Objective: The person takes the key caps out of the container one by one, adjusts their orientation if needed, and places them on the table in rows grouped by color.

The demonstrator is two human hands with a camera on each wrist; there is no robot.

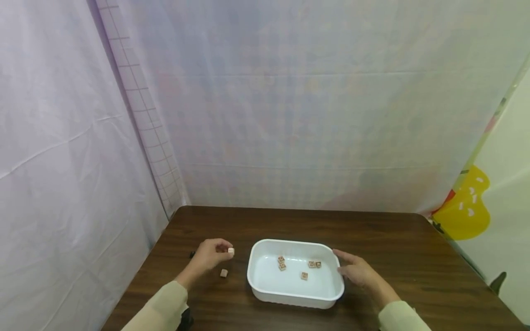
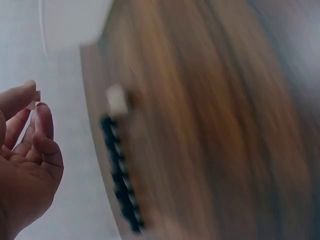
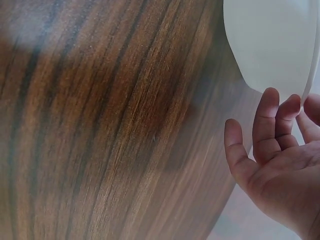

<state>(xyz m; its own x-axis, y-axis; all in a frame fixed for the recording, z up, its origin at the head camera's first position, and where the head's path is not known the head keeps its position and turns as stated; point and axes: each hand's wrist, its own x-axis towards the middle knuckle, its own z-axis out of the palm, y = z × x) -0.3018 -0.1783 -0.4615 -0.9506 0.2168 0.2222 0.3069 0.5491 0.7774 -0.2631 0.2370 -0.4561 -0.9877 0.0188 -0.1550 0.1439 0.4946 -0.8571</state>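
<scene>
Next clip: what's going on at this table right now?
A person sits at a dark wooden table. Their left hand pinches a small wooden cube just left of a white tray. Another cube lies on the table below that hand. Five cubes lie in the tray. The right hand rests open against the tray's right side.

Probably a makeshift recording booth: pale sheets curtain a wooden table.

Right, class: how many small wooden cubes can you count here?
6: four in the white plastic tray at; one on the table; one pinched in the left hand.
</scene>
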